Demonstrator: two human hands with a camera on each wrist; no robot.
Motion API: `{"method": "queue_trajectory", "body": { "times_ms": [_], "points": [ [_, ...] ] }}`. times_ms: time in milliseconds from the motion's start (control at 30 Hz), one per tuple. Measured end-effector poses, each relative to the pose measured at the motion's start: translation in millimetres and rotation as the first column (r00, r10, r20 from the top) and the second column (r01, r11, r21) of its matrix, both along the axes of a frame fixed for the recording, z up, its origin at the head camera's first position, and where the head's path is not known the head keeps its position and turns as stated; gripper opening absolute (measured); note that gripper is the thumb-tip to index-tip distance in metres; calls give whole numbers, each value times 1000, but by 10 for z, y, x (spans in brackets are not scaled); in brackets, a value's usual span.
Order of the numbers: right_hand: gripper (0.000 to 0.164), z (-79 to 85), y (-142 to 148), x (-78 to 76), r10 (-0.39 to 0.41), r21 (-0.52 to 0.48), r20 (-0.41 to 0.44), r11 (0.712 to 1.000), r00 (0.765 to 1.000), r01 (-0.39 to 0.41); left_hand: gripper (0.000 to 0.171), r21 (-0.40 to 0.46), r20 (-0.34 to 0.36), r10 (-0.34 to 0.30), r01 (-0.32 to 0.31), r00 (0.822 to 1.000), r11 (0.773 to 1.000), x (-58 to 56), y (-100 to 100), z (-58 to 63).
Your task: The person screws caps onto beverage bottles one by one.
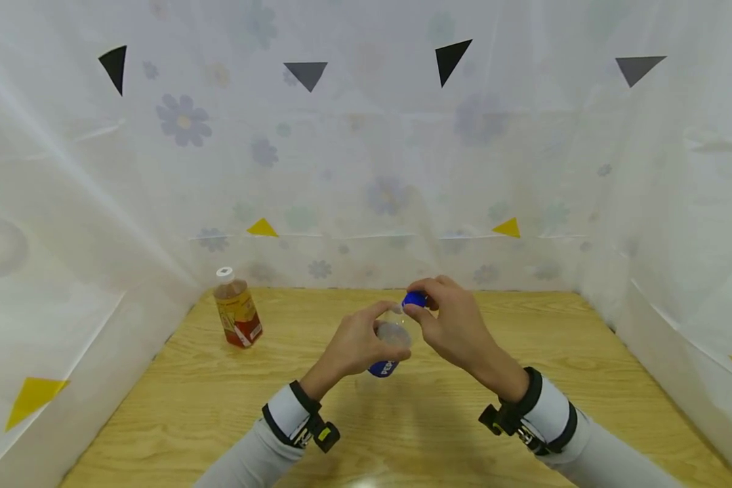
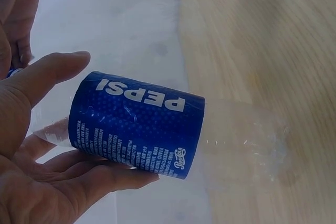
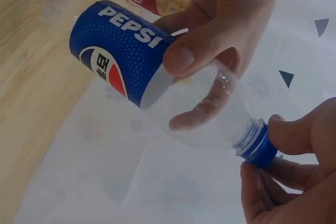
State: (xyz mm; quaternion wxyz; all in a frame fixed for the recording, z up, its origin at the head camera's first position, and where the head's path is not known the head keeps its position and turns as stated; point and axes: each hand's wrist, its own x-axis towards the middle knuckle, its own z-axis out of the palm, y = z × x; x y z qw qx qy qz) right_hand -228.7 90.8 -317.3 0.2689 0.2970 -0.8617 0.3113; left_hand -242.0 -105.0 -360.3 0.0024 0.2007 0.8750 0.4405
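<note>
A clear plastic Pepsi bottle (image 3: 121, 56) with a blue label is held tilted above the table, its neck toward the right hand. My left hand (image 1: 355, 342) grips it around the shoulder and upper label, thumb on one side and fingers on the other. With thumb and fingertips, my right hand (image 1: 454, 324) pinches the blue bottle cap (image 3: 262, 151), which sits at the mouth of the neck. The label (image 2: 137, 124) and the see-through lower end show in the left wrist view. No drink is visible inside.
A tea-coloured drink bottle (image 1: 239, 313) with a white cap and a yellow and red label stands at the back left of the wooden table (image 1: 177, 413). White patterned sheeting (image 1: 366, 149) with coloured triangles encloses the table at the back and sides.
</note>
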Motion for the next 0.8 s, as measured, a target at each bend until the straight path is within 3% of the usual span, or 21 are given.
{"method": "queue_trajectory", "body": {
  "times_ms": [800],
  "points": [
    [24,-71,-15,-28,-25,-54,3,998,1000,25,69,-3,-14,-4,4,1000,1000,-4,2,-11]
  ]
}}
